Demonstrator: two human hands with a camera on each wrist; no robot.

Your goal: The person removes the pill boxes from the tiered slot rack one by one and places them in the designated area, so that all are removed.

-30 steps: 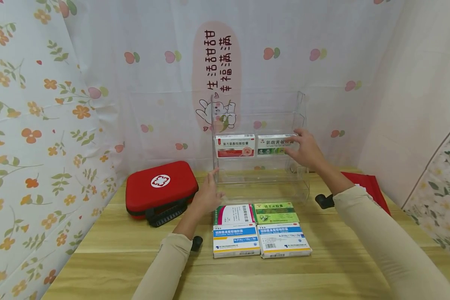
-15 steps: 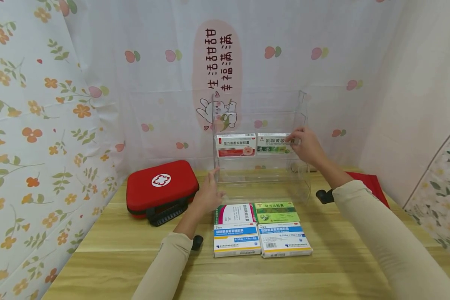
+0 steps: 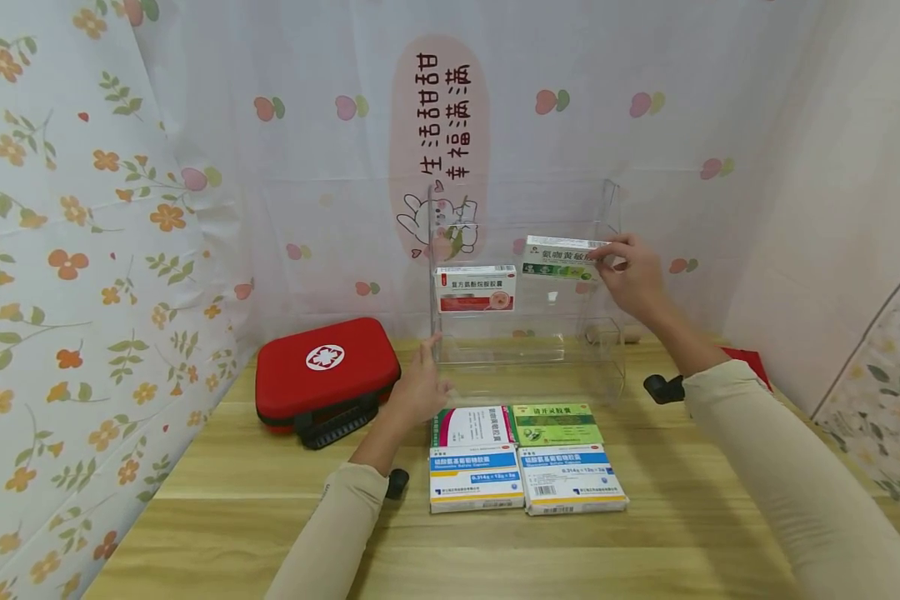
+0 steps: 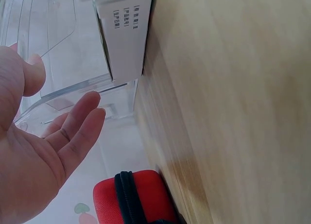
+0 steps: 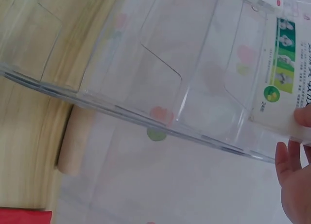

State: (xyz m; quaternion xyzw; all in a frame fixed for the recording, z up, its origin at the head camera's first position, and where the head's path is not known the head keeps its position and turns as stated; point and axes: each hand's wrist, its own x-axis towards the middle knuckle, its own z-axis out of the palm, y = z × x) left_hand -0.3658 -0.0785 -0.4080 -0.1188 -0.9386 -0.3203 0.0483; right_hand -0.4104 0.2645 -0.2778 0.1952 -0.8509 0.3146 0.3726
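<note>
My right hand (image 3: 633,279) pinches the right end of a white-and-green medicine box (image 3: 555,257), which is raised and slightly tilted before a clear tiered display rack (image 3: 528,363). In the right wrist view, the thumb lies on the front of the box, near its printed lettering. A white-and-red medicine box (image 3: 476,293) stands on the rack's middle tier, to the left. My left hand (image 3: 418,387) is at the rack's lower left side, fingers loosely extended; the left wrist view shows thumb and fingers (image 4: 80,131) spread about the clear panel's edge.
In front of the rack lie a white-and-pink box (image 3: 472,427), a yellow-green box (image 3: 557,426) and two blue-and-white boxes (image 3: 476,479). A red first-aid case (image 3: 330,367) sits at left. A black clamp-like piece (image 3: 663,389) and a red item (image 3: 750,367) are at right.
My right hand closes its fingers on the white-and-green medicine box and lifts it up from the middle tier, tilting it a little. The left hand stays at the rack's side.
</note>
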